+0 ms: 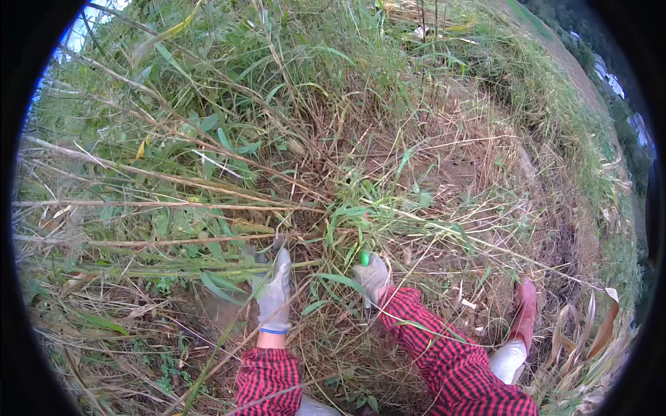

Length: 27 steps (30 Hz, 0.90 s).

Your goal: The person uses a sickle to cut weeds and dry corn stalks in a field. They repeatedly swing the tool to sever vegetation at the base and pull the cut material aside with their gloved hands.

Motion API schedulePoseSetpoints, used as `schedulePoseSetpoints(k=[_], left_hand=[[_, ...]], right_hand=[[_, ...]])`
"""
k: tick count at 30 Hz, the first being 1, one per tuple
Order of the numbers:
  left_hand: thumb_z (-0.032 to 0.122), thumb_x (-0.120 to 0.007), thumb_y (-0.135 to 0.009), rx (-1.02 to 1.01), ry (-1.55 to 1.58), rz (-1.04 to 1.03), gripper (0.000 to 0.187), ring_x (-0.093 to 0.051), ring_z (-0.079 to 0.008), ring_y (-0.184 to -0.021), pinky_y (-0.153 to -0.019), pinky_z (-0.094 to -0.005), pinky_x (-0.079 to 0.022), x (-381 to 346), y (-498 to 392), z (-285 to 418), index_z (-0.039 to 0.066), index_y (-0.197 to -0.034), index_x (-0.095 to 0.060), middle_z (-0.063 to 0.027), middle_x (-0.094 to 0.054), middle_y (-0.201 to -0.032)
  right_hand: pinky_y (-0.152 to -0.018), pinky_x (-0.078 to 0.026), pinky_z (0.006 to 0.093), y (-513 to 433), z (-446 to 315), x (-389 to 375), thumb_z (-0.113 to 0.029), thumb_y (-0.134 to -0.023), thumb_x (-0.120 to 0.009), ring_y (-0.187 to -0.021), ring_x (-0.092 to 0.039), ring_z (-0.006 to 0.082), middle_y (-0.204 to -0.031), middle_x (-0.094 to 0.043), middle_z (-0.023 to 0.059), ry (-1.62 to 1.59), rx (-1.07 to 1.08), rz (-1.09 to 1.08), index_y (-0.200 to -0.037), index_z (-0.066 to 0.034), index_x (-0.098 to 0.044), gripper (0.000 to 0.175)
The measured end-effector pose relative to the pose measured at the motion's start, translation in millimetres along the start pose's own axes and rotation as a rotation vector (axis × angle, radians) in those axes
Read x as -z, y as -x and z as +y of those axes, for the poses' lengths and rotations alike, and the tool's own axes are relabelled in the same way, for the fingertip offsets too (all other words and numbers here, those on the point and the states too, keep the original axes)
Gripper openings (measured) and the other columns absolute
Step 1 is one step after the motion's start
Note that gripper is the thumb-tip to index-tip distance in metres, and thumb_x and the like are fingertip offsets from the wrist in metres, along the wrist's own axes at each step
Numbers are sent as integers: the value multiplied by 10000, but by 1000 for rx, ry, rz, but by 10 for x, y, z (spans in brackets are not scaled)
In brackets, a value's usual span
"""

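My left hand (273, 294), in a pale work glove with a blue cuff edge, reaches in among long grass stalks (208, 208) that lean to the left. Its thumb and fingers look apart, though blur and stems partly cover the fingers. To the right, my right hand (371, 275), gloved too, is closed around a tool with a green handle (365, 257). The tool's working end is not visible among the leaves. Just beyond this hand stands a tuft of green grass (343, 223). Both arms wear red and black checked sleeves.
A reddish boot (524, 307) under a pale trouser leg stands at the right. Dry corn leaves (567, 327) lie near it. Cut straw covers bare soil (458, 166); dense weeds (208, 67) rise at the upper left. A grassy bank edge (572, 130) curves along the right.
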<state>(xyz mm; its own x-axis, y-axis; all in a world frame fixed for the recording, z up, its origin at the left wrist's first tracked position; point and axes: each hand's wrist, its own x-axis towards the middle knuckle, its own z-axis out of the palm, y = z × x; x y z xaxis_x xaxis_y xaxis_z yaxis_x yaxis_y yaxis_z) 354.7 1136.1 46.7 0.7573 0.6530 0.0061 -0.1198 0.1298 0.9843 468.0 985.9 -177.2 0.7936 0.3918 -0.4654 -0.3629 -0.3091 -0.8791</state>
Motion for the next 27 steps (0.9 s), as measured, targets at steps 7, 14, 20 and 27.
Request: schedulePoseSetpoints(k=[7,14,20,27], left_hand=[[212,-732,-949,-6,-451,-61,740,-490,-257,-1320,-1126,-399,-408,245,-97,-78,-14,-1536,-341,-198,-410,-1514],[237,-675,-1000,-135,-592,72,571,-603,-215,-1164,-1036,-385,-466,-34,-174,31,37,-1487,-452,-134,-569,-1402],[203,-722,-964,-163,-634,170,538,-554,-200,-1252,-1081,-358,-431,-74,9,274,-11,-1419,-531,-141,-555,-1428],[110,-435,-1082,-175,-995,-147,418,-507,-204,-1377,-1167,-334,-382,176,-120,95,-40,-1469,-481,-152,-533,-1486]], right_hand=[[-566,-517,465,391,51,-432,-266,-963,-583,-638,-618,314,-747,-624,152,-110,-123,-154,-953,-74,-619,195],[-514,-506,434,1265,292,-96,-165,-905,-634,-604,-621,307,-710,-599,147,105,-108,-255,-931,-95,-634,75],[-422,-484,372,339,-690,-750,-155,-894,-642,-509,-628,232,-689,-636,100,-339,-275,-321,-988,-23,-563,181],[-587,-550,400,2451,539,-43,-161,-860,-653,-671,-688,291,-774,-656,160,160,-216,-280,-1171,-15,-571,353]])
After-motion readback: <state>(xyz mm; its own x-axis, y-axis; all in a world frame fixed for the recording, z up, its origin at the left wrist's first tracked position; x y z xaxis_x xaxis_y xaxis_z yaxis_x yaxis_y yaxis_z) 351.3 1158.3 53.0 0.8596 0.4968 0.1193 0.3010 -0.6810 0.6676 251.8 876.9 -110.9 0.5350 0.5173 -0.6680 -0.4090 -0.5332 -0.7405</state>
